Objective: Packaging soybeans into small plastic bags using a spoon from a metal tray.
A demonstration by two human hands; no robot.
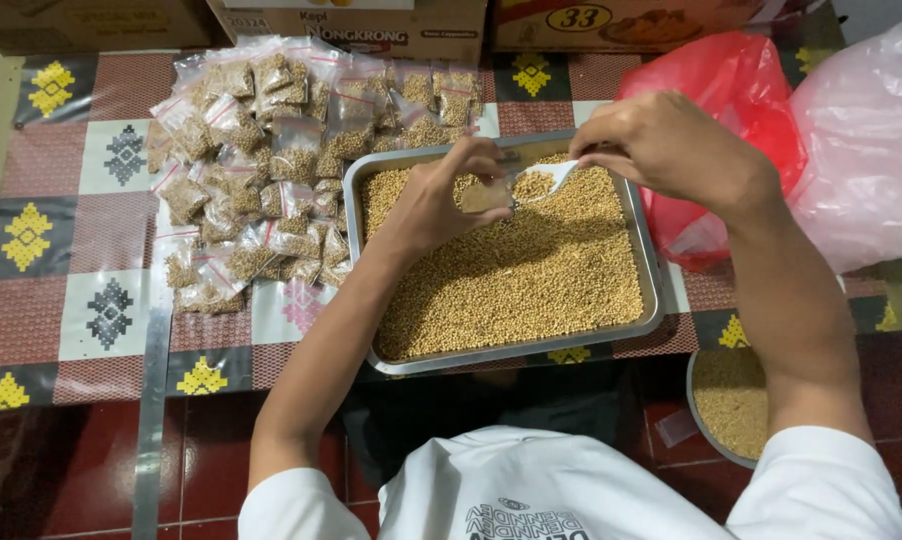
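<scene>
Item 1: my left hand [441,200], centre of frame, fingers pinched on a small clear plastic bag [483,193], held open just above the grain. Item 2: my right hand [666,140], upper right of centre, fingers pressed together round the handle of a white spoon [551,178]; spoon bowl carries a little heap of seed, tip right at the bag mouth. Item 3: metal tray [654,270], rectangular, centre of frame, filled w/ small tan-yellow seeds [531,280] nearly edge to edge; both hands hover over its upper part. Item 4: pile of filled small bags [271,150], upper left of centre, clear w/ red zip strips, each part full of same seed, lying loose just beside tray's left rim, some touching it. Item 5: patterned cloth [101,240], red/white checks w/ yellow & black diamond motifs, under tray & bags. Item 6: red plastic bag [741,90] & pale clear plastic bag [861,140], upper right, side by side, touching. Item 7: round bowl [731,400] w/ more seed, lower right, partly hidden by my right forearm. Item 8: cardboard boxes [371,25], top edge of frame.
</scene>
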